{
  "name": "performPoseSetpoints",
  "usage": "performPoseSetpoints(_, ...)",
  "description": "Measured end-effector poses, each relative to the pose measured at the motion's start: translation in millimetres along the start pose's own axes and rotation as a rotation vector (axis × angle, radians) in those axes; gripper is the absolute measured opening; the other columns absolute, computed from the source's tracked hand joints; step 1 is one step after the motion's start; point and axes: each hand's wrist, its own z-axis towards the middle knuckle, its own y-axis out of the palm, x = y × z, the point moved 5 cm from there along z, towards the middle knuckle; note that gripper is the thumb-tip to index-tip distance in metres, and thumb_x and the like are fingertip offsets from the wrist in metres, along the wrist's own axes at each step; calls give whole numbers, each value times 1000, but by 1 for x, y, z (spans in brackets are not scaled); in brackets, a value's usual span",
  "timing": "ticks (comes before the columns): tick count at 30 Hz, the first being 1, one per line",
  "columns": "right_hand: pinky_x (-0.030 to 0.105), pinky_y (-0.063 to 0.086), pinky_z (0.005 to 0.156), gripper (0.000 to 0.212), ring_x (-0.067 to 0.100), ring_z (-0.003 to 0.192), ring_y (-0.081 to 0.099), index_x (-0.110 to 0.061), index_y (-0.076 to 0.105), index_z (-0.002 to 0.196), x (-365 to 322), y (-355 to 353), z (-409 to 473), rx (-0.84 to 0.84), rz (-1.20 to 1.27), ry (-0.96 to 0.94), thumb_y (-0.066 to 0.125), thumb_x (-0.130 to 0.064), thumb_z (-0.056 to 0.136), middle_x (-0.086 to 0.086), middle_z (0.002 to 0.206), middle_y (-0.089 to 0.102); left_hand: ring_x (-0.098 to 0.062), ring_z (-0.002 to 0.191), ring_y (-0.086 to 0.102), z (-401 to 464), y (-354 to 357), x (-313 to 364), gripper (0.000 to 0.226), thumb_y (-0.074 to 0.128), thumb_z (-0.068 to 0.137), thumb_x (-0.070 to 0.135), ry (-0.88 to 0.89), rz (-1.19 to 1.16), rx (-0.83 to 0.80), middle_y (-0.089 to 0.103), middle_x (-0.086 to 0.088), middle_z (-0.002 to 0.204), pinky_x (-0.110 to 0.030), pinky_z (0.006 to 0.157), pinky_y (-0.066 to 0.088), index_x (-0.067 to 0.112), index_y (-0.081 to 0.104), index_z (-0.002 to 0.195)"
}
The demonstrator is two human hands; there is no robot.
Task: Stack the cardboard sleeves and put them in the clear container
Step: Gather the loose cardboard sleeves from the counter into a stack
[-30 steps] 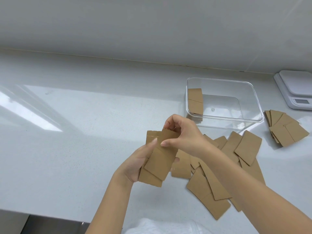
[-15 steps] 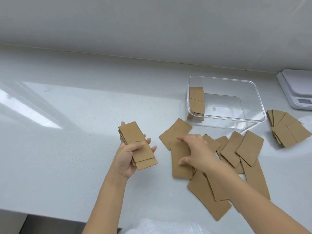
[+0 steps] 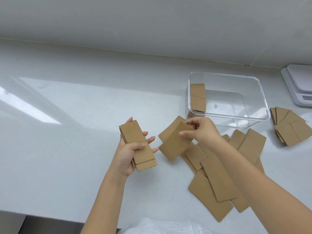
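A small stack [image 3: 137, 146] is being held in the left hand [image 3: 128, 154] and one sleeve [image 3: 175, 142] is being pinched by the right hand [image 3: 200, 130], while few are standing in the container [image 3: 263, 92] and many are lying loose [image 3: 217, 179].

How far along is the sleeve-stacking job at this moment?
Early. Done: one small batch stands inside the clear container. In hand: the left hand holds a stack; the right hand lifts one sleeve. Left: the loose pile and a fanned group by the scale.
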Motion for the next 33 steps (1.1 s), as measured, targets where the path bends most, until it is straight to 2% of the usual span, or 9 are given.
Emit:
performPoseSetpoints(4,33,51,85,37,22,96,63,-10,69,107,4,16,14,77,-192,10,78,-23,73,7,103,70,-29,84,72,2,-2,1,65,42,86,-15,-12,-41,35,57,-18,112,-53,70,58,34,51,127)
performPoseSetpoints(6,34,48,86,39,27,105,59,-6,67,110,6,28,15,75,-311,-19,75,-25,76,11,110,67,-28,80,73,3,-4,2,59,44,87,-12,-9,-65,55,58,-18,111,-51,67,59,31,51,127)
performPoseSetpoints(9,32,41,78,35,29,105,53,-3,63,103,-3,40,12,75,-452,-89,71,-27,80,11,103,57,-27,78,73,5,-10,3,56,43,89,-10,4,-86,81,59,-18,111,-50,65,59,31,52,126)
performPoseSetpoints(13,35,35,96,40,30,115,39,-5,59,108,-16,50,10,156,-667,-158,68,-33,82,13,121,45,-26,76,73,8,-15,3,52,42,91,-8,0,-103,101,58,-19,112,-49,63,59,32,53,123)
performPoseSetpoints(16,35,32,100,40,32,122,34,-5,54,111,-15,61,11,124,-673,-130,65,-33,84,16,132,39,-26,76,73,11,-17,2,50,43,91,-6,2,-103,105,59,-18,109,-48,61,59,33,55,121)
performPoseSetpoints(23,33,36,93,32,28,107,43,-9,53,102,-13,68,10,-15,-544,-190,68,-30,82,10,112,50,-26,80,71,15,-29,11,25,42,97,33,-11,-48,116,62,-14,105,-48,65,60,37,56,118)
performPoseSetpoints(27,25,35,63,28,16,76,45,-18,46,77,-10,53,7,-73,-254,-177,74,-20,76,-3,80,49,-26,83,70,13,-33,19,31,38,92,49,18,38,93,60,-14,107,-45,63,60,39,54,117)
performPoseSetpoints(31,33,46,67,31,16,68,53,-19,50,71,-26,20,4,-137,28,-144,80,-9,70,1,74,56,-25,84,72,11,-29,30,42,31,90,57,60,115,46,58,-15,109,-43,64,60,39,48,124)
performPoseSetpoints(33,26,50,63,30,11,61,57,-16,51,74,-44,5,-4,-230,80,-182,79,-3,71,2,68,58,-27,87,73,11,-21,33,45,28,90,58,47,170,-7,57,-17,112,-43,66,60,40,46,127)
